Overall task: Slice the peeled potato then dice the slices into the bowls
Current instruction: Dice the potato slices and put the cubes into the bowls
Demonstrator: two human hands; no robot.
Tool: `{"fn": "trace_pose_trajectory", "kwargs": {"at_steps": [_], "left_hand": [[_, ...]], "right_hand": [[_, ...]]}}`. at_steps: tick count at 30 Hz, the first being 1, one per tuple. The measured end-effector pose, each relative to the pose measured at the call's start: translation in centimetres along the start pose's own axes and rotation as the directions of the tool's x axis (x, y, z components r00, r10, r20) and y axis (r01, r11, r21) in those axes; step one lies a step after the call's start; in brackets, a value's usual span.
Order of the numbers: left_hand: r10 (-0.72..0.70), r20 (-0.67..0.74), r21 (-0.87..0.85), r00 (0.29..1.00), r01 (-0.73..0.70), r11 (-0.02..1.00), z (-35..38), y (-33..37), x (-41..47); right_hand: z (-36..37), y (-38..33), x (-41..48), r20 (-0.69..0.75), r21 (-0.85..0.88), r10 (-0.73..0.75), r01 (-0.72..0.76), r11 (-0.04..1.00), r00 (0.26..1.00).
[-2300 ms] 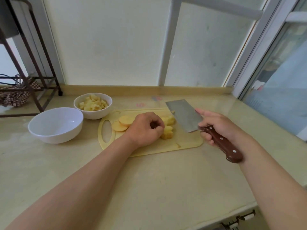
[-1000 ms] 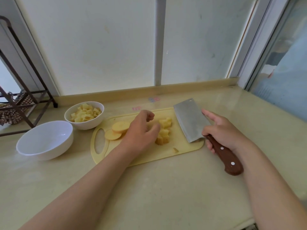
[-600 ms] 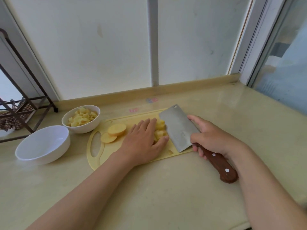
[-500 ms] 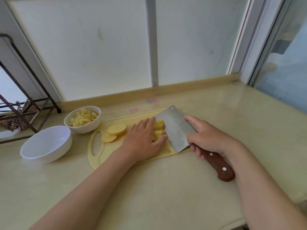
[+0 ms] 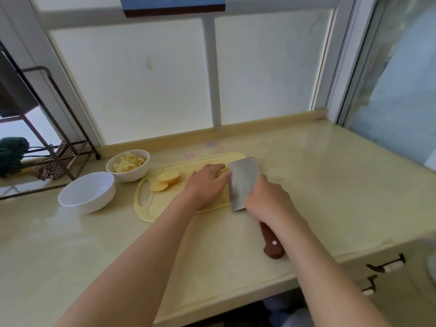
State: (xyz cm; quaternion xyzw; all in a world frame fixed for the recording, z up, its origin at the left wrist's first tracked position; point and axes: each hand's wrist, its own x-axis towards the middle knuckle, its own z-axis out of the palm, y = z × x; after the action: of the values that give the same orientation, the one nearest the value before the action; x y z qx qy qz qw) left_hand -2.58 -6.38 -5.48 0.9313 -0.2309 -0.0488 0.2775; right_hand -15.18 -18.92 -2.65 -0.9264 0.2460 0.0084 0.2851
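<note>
On the yellow cutting board (image 5: 151, 212) my left hand (image 5: 206, 184) lies flat with straight fingers, pressing the diced potato (image 5: 223, 174) against the cleaver (image 5: 240, 182). The blade stands nearly on edge on the board, right beside that hand. My right hand (image 5: 266, 200) grips the cleaver's brown handle. Most of the dice are hidden between hand and blade. Two round potato slices (image 5: 166, 180) lie stacked at the board's left end. A small white bowl (image 5: 128, 165) behind them holds diced potato. The larger white bowl (image 5: 87, 192) to its left has nothing in it.
The beige counter (image 5: 330, 185) runs to a window wall at the back and a glass panel on the right. A dark metal rack (image 5: 59, 147) stands at the back left. The counter's front edge is close to my body.
My left hand went from curled to flat over the dice. The cleaver swung left and tipped up on edge against them, closing the gap to my left hand.
</note>
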Motion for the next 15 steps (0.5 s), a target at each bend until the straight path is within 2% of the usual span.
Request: {"fn": "trace_pose_trajectory", "kwargs": {"at_steps": [3, 8, 11, 15], "left_hand": [[-0.016, -0.018, 0.046, 1.0, 0.017, 0.999, 0.5, 1.1, -0.8], [-0.013, -0.047, 0.007, 0.999, 0.013, 1.0, 0.9, 2.2, -1.2], [-0.022, -0.117, -0.104, 0.993, 0.009, 0.995, 1.4, 2.5, -1.2], [0.016, -0.153, -0.141, 0.988, -0.037, 0.989, 1.8, 3.3, -1.2]], "right_hand": [[0.7, -1.3, -1.0, 0.01, -0.059, 0.035, -0.034, 0.998, 0.999], [1.8, -3.0, -1.2, 0.008, -0.069, 0.071, -0.07, 0.995, 0.997], [1.9, -2.9, -1.0, 0.008, -0.071, 0.046, -0.046, 0.996, 0.999], [1.8, -2.2, -0.8, 0.009, -0.067, -0.02, 0.021, 0.998, 1.0]]}}
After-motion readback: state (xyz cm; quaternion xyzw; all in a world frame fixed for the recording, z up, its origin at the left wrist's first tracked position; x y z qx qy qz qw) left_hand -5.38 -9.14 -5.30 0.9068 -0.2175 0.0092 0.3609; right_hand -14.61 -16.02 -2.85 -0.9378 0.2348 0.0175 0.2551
